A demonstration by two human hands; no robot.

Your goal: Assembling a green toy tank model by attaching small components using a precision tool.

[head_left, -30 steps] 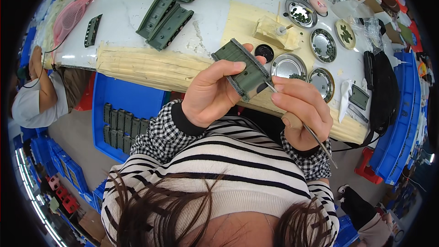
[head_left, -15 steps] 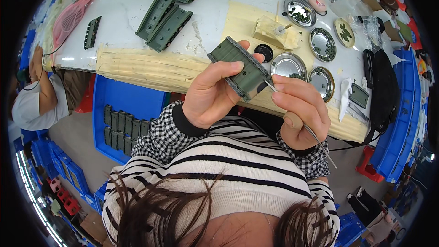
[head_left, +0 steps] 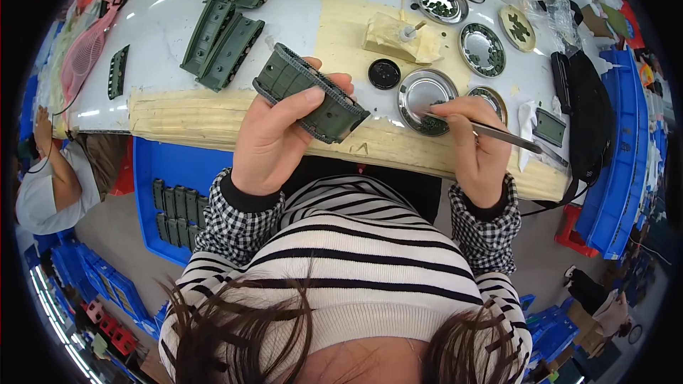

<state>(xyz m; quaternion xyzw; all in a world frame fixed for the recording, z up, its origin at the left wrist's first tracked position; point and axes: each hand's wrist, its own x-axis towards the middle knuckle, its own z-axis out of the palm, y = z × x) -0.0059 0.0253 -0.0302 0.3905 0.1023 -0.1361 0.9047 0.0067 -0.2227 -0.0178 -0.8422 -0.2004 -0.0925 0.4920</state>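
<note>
In my left hand [head_left: 267, 139] is a dark green tracked model hull [head_left: 292, 85]. It is tilted, with my thumb on its top and my fingers behind it. My right hand [head_left: 473, 142] is closed on metal tweezers [head_left: 511, 136], whose handle end points right. The tips reach into the nearest round metal dish [head_left: 407, 91], beside small dark green parts [head_left: 432, 125] gathered at its near side. Whether the tips pinch a part is too small to tell.
Other metal dishes [head_left: 482, 50] of small green parts stand farther back, near a yellow-wrapped block [head_left: 388, 39] and a small black pot [head_left: 384, 74]. Long green hulls [head_left: 231, 50] lie at the left. Below the table edge, a blue tray [head_left: 153, 160] holds several green pieces.
My right hand has left the hull and moved to the metal dish, the tweezers turning to lie flatter. My left hand has shifted left with the hull.
</note>
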